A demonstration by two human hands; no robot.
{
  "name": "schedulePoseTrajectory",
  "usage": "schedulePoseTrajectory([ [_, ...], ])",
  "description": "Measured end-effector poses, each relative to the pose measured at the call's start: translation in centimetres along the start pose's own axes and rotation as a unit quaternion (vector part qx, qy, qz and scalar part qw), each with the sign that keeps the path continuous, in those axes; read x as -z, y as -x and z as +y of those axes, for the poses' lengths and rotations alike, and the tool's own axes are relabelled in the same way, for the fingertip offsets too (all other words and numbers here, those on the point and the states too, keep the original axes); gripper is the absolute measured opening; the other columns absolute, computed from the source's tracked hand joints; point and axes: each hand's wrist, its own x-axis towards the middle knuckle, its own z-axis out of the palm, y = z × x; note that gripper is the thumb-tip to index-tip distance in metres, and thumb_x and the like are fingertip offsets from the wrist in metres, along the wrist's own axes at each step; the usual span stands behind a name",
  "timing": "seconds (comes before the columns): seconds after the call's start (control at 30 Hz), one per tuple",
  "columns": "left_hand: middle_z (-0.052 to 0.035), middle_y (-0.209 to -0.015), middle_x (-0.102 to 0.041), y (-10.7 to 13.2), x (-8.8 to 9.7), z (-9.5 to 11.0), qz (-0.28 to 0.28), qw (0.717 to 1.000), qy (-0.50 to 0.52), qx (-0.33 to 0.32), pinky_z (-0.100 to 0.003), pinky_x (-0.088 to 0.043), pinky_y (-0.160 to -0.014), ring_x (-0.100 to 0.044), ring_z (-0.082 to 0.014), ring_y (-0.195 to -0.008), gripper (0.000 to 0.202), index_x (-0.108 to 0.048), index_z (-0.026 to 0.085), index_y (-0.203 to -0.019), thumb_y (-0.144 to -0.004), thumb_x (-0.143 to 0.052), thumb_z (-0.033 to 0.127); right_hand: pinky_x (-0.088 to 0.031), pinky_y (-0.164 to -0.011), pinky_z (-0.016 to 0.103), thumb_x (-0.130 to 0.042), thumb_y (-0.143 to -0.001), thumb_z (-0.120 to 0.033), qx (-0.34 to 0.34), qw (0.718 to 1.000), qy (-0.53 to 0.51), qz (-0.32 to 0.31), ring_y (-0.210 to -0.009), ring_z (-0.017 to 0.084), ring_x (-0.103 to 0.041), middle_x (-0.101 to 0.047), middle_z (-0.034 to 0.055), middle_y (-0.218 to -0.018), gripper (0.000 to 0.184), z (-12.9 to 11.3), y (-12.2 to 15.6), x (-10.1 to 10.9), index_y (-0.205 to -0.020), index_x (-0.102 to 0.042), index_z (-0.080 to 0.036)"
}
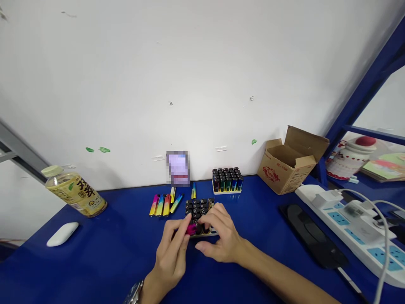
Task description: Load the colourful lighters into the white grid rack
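Note:
My left hand (171,253) is closed, its fingertips pinching a magenta lighter (191,229) at the front left of a nearby tray. My right hand (223,236) reaches over the same tray from the right. Its index finger bends down at the black lighter tops, while the thumb stays apart below. Rows of black-topped lighters (196,206) stand upright in this white-edged tray (202,235); my fingers cover part of it. Several loose lighters (166,205) with bright gradient bodies lie behind my left hand.
Farther back stands a second tray of upright lighters (228,180). An open cardboard box (278,171) is by the wall. At right lie a black phone (313,234) and a power strip (351,234) with cables. At left are a drink bottle (76,192) and a white case (62,234).

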Motion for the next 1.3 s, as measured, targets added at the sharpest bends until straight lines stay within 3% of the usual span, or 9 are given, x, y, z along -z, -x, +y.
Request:
schedulePoseTrajectory([
  [0.07, -0.0100, -0.101, -0.058, 0.1, -0.1, 0.3, -0.027, 0.999, 0.007, -0.036, -0.029, -0.052, -0.074, -0.058, -0.0189, -0.093, 0.060, -0.036, 0.019, -0.144, -0.087, -0.043, 0.002, -0.039, -0.062, 0.034, -0.043, -0.093, -0.035, -0.013, 1.000, -0.024, -0.003, -0.063, 0.018, -0.047, -0.056, 0.0035, -0.066, 0.022, -0.8, -0.1, -0.1, -0.085, -0.056, -0.019],
  [0.17, -0.0125, -0.111, -0.057, 0.0, -0.1, -0.3, -0.024, 0.999, -0.026, -0.019, -0.032, -0.052, -0.082, -0.057, -0.0213, -0.102, 0.057, -0.037, 0.017, -0.143, -0.087, -0.043, 0.005, -0.039, -0.058, 0.030, -0.039, -0.094, -0.027, -0.083, 0.992, -0.082, 0.038, -0.062, 0.016, -0.048, -0.054, 0.0028, -0.069, 0.019, -0.1, 0.1, 0.4, -0.084, -0.053, -0.020],
  [0.33, -0.0178, -0.109, -0.055, -0.6, 0.9, -4.9, 0.032, 0.956, -0.248, 0.150, -0.048, -0.044, -0.092, -0.050, -0.0299, -0.109, 0.036, -0.054, 0.010, -0.118, -0.091, -0.044, 0.031, -0.037, -0.052, 0.027, -0.040, -0.095, -0.037, -0.237, 0.940, -0.153, 0.192, -0.056, 0.015, -0.047, -0.051, -0.0002, -0.063, 0.026, 4.7, 1.1, 2.0, -0.084, -0.055, -0.020],
  [0.47, -0.0260, -0.121, -0.050, -0.6, 1.4, -8.1, -0.085, 0.893, -0.358, 0.258, -0.054, -0.041, -0.091, -0.044, -0.0383, -0.117, 0.061, -0.050, 0.004, -0.125, -0.090, -0.035, 0.051, -0.036, -0.052, 0.027, -0.044, -0.093, -0.036, -0.227, 0.965, -0.116, 0.063, -0.052, 0.014, -0.046, -0.051, -0.0007, -0.059, 0.027, 7.2, 1.9, 2.9, -0.075, -0.058, -0.019],
  [0.57, -0.0245, -0.129, -0.048, -0.3, 1.2, -8.7, -0.170, 0.858, -0.376, 0.306, -0.051, -0.042, -0.089, -0.045, -0.0388, -0.117, 0.068, -0.042, 0.008, -0.136, -0.089, -0.034, 0.056, -0.042, -0.061, 0.030, -0.043, -0.095, -0.030, -0.137, 0.990, -0.020, -0.022, -0.065, 0.018, -0.055, -0.063, 0.0048, -0.073, 0.024, 7.4, 1.8, 2.7, -0.086, -0.061, -0.019],
  [0.67, -0.0197, -0.130, -0.050, -0.2, 0.9, -8.5, -0.221, 0.841, -0.384, 0.311, -0.048, -0.042, -0.091, -0.048, -0.0362, -0.115, 0.059, -0.042, 0.014, -0.138, -0.091, -0.034, 0.049, -0.040, -0.063, 0.032, -0.039, -0.095, -0.023, -0.008, 0.994, 0.095, -0.047, -0.064, 0.019, -0.053, -0.063, 0.0072, -0.072, 0.024, 6.9, 1.3, 2.6, -0.091, -0.062, -0.016],
  [0.77, -0.0180, -0.126, -0.054, -0.6, 1.0, -8.2, -0.231, 0.831, -0.398, 0.311, -0.044, -0.044, -0.086, -0.053, -0.0323, -0.107, 0.047, -0.047, 0.017, -0.134, -0.093, -0.033, 0.036, -0.034, -0.063, 0.032, -0.039, -0.094, -0.018, 0.052, 0.979, 0.173, -0.097, -0.060, 0.017, -0.048, -0.059, 0.0053, -0.065, 0.023, 6.1, 0.6, 2.7, -0.086, -0.061, -0.014],
  [1.03, -0.0165, -0.099, -0.061, -1.5, 1.9, -7.5, -0.269, 0.783, -0.456, 0.327, -0.039, -0.048, -0.070, -0.059, -0.0316, -0.090, 0.037, -0.054, 0.012, -0.111, -0.093, -0.036, 0.039, -0.025, -0.067, 0.032, -0.039, -0.096, -0.029, -0.007, 0.956, 0.254, -0.146, -0.057, 0.016, -0.047, -0.060, 0.0035, -0.060, 0.029, 4.9, 0.3, 2.7, -0.080, -0.058, -0.015],
  [1.3, -0.0154, -0.088, -0.058, -1.7, 2.4, -6.9, -0.321, 0.743, -0.503, 0.302, -0.036, -0.050, -0.064, -0.062, -0.0316, -0.083, 0.038, -0.054, 0.009, -0.100, -0.090, -0.039, 0.042, -0.023, -0.067, 0.031, -0.024, -0.100, -0.034, -0.091, 0.946, 0.225, -0.216, -0.054, 0.014, -0.044, -0.057, 0.0022, -0.058, 0.046, 4.7, 0.8, 2.1, -0.066, -0.050, -0.017],
])
